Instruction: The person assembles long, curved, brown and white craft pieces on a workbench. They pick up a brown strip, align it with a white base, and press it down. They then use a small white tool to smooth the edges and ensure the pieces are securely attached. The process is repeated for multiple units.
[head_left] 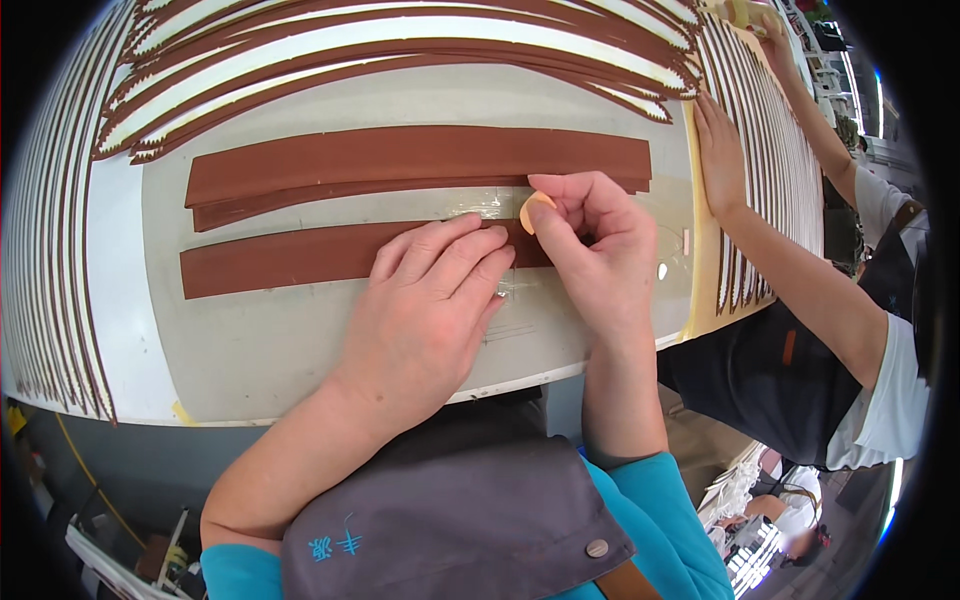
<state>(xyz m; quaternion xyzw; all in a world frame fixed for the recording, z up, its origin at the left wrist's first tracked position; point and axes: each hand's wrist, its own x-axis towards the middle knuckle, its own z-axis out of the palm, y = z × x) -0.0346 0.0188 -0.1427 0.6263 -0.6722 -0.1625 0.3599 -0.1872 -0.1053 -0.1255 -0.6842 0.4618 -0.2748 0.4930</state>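
On the greyish work board (240, 360) in front of me lies a flat brown strip (270, 262), running left to right. My left hand (425, 290) rests palm down across it, fingers stretched and pressing on its surface. Between thumb and forefinger, my right hand (600, 240) pinches a small, thin, peach-coloured rounded piece (536, 212) at the strip's upper edge, just right of my left fingertips. Part of the strip is hidden under both hands. Just beyond it lie more brown strips (420, 155), stacked slightly out of line.
Rows of brown-edged white strips (400, 45) fill the far side, with more strips (50, 220) at the left. On the right a co-worker's hand (722, 155) touches another row of strips (750, 170). A small white bit (662, 271) lies near my right wrist.
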